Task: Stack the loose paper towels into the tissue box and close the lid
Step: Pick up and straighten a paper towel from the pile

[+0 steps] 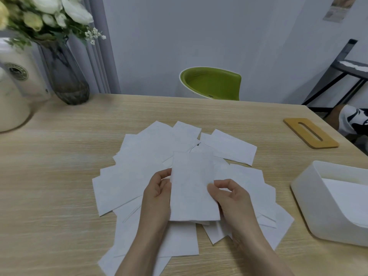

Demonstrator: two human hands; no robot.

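Note:
Several loose white paper towels (139,154) lie fanned out over the middle of the wooden table. Above them I hold a small stack of towels (192,186) upright between both hands. My left hand (157,196) grips its left edge, and my right hand (229,198) pinches its right edge with thumb on top. The white tissue box (310,198) stands open at the right, with some towels lying inside it. Its wooden lid (310,133), with a long slot, lies flat on the table at the far right.
A glass vase (65,76) of white flowers and a cream jug (14,90) stand at the table's back left. A green chair (211,82) sits behind the far edge. A person's shoe (352,118) shows beyond the table's right corner, under a black rack (338,72).

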